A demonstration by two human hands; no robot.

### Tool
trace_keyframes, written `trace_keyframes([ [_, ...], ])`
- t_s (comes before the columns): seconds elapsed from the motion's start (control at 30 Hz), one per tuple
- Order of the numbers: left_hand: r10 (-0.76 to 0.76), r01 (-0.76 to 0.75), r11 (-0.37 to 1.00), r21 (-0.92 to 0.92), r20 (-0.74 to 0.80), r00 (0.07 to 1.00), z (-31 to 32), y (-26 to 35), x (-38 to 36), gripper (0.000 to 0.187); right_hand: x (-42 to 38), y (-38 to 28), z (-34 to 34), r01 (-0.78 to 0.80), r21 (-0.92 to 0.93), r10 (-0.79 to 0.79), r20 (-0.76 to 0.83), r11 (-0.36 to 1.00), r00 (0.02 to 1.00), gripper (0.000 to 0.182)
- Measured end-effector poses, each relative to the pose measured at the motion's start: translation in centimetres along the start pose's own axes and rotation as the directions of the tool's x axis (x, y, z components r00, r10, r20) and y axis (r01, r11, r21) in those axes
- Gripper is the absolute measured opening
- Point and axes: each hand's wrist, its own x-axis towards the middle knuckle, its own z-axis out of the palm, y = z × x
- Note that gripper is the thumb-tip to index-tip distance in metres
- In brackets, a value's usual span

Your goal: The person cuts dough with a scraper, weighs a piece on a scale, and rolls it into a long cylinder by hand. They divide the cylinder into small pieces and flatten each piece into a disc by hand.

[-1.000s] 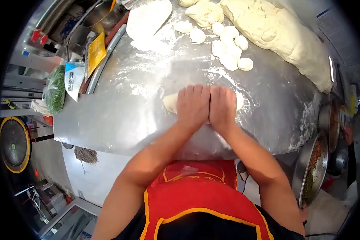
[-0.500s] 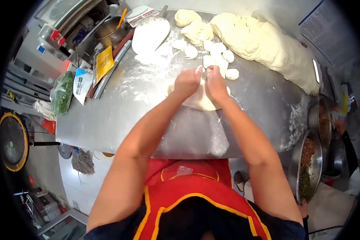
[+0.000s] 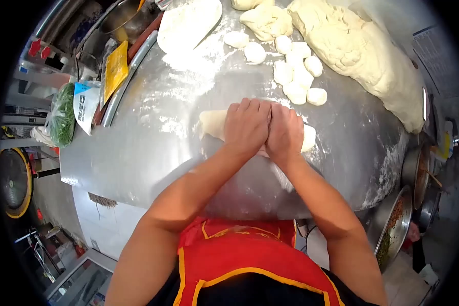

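A thick roll of dough (image 3: 212, 123) lies crosswise on the floured metal table, its ends showing on both sides of my hands. My left hand (image 3: 246, 125) is curled over the middle of it, fingers bent over the far side. Right against it, thumb side to thumb side, my right hand (image 3: 284, 127) presses down on the dough in the same way. The part of the roll under both palms is hidden. Beyond my hands sits a cluster of small dough pieces (image 3: 297, 76), with a big mass of dough (image 3: 357, 56) at the far right.
White flour (image 3: 188, 30) is heaped at the back of the metal table (image 3: 122, 158). At left lie a yellow packet (image 3: 116, 71), a long rod (image 3: 130, 76) and a bag of greens (image 3: 62, 115). Metal bowls of filling (image 3: 392, 227) stand off the right edge, near another person's hand (image 3: 413, 232).
The dough has gone from a flat sheet with its far edge lifted to a thick roll. My hands have come down from that edge and closed over it, side by side. The view has shifted.
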Motion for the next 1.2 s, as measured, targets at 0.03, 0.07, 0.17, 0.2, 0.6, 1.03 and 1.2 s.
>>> trace_keyframes([
  [0.03, 0.002, -0.001, 1.0, 0.022, -0.029, 1.0, 0.3, -0.2, 0.8, 0.01, 0.7, 0.2, 0.2, -0.03, 0.007, 0.03, 0.008, 1.0, 1.0, 0.026],
  [0.07, 0.006, -0.003, 0.999, 0.044, -0.064, 0.998, 0.7, -0.4, 1.5, 0.011, 1.0, 0.8, 0.8, 0.031, 0.0, -0.031, -0.093, 1.0, 0.995, 0.028],
  [0.17, -0.005, 0.011, 0.998, 0.061, -0.095, 0.995, 1.4, -0.7, 3.5, 0.015, 2.9, 1.2, 1.1, 0.001, -0.083, -0.013, -0.143, 0.997, 0.99, 0.03],
  [0.2, -0.014, 0.019, 0.998, 0.061, -0.089, 0.996, 1.6, -0.9, 3.9, 0.016, 3.3, 1.3, 1.2, -0.023, -0.073, 0.01, -0.169, 0.997, 0.986, 0.03],
  [0.6, 0.215, -0.215, 0.977, 0.0, -0.053, 0.975, -3.4, 2.1, -7.0, 0.014, -8.0, -1.0, -1.9, 0.221, -0.092, -0.235, -0.201, 0.971, 0.951, 0.016],
  [1.03, -0.004, 0.004, 0.995, 0.097, -0.009, 1.0, 0.7, 1.2, 0.6, 0.014, -0.7, 1.7, 0.7, 0.088, -0.129, -0.115, -0.223, 0.988, 0.968, 0.014],
  [1.2, -0.03, 0.033, 0.997, 0.067, -0.052, 0.998, 2.1, 0.3, 1.6, 0.016, 0.1, 1.4, 0.8, -0.121, -0.083, 0.107, -0.156, 0.989, 0.982, 0.015],
])
